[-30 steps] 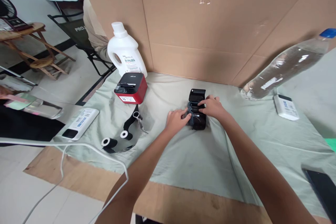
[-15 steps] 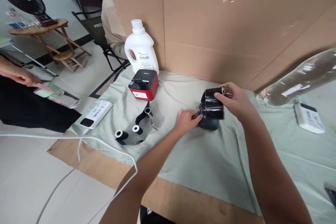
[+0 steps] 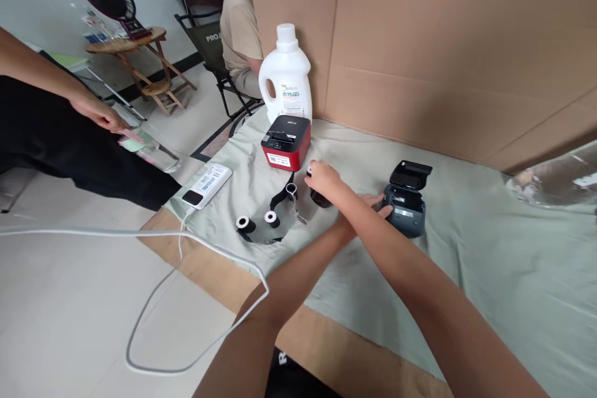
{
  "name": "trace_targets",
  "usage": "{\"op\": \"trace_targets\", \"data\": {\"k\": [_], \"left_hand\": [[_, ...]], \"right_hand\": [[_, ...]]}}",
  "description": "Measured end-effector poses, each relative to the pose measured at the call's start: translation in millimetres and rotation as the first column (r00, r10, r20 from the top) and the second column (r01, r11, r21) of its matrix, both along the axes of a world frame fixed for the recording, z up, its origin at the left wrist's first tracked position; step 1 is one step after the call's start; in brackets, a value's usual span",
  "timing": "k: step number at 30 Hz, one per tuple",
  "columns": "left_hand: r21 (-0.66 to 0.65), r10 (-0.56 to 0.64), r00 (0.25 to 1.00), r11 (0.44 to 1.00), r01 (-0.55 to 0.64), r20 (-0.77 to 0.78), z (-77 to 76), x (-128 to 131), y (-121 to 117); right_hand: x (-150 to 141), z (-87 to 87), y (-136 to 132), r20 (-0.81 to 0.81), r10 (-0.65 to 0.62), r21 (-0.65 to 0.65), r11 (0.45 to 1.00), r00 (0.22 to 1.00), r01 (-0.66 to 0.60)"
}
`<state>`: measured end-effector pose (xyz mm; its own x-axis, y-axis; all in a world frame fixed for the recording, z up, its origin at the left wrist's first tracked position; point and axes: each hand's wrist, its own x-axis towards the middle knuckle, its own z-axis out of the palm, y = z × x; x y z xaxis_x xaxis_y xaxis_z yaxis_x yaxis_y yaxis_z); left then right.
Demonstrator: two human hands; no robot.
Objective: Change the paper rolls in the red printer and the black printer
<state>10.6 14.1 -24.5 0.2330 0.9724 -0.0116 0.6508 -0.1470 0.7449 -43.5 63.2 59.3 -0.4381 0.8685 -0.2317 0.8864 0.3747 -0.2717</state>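
A small dark portable printer sits on the cloth with its lid raised and its roll bay exposed. My left hand holds the printer's left side between thumb and fingers; my right forearm hides part of this hand. Crossing over it, my right hand is closed around a black paper roll with a pale core end, just right of a red and black receipt printer. Nearby on the cloth lie a black roll, a smaller roll and a ring-ended roll with a dark strip.
A white detergent bottle stands behind the red printer, against a cardboard wall. A white power bank with a cable lies left. Another person's hand holds a clear cup. A plastic-wrapped bundle lies right.
My right hand has carried the black roll leftward, away from the small printer and across my left arm. My left hand stays at the printer. The view has turned left.
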Motion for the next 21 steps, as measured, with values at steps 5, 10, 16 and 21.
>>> {"op": "trace_targets", "data": {"k": [5, 10, 16, 21], "left_hand": [[-0.060, -0.002, 0.997, 0.998, -0.003, -0.078, 9.7, 1.1, 1.6], [0.057, 0.090, 0.995, 0.994, -0.088, -0.034, 9.2, 1.8, -6.4], [0.115, 0.100, 0.995, 0.988, -0.100, 0.005, 4.5, 0.5, -9.2], [0.073, 0.077, 0.997, 0.995, -0.075, -0.028, 6.8, 0.5, -5.2]], "right_hand": [[-15.0, 36.8, -39.2, -0.007, 0.190, 0.245, 0.952, 0.982, -0.183], [-57.7, 29.4, -92.2, -0.010, 0.761, 0.232, 0.632, 0.648, -0.739], [-70.7, -5.7, -98.8, -0.122, 0.817, 0.254, 0.574, 0.563, -0.778], [3.7, -1.4, -79.5, -0.716, 0.434, 0.060, 0.819, 0.547, -0.571]]}}
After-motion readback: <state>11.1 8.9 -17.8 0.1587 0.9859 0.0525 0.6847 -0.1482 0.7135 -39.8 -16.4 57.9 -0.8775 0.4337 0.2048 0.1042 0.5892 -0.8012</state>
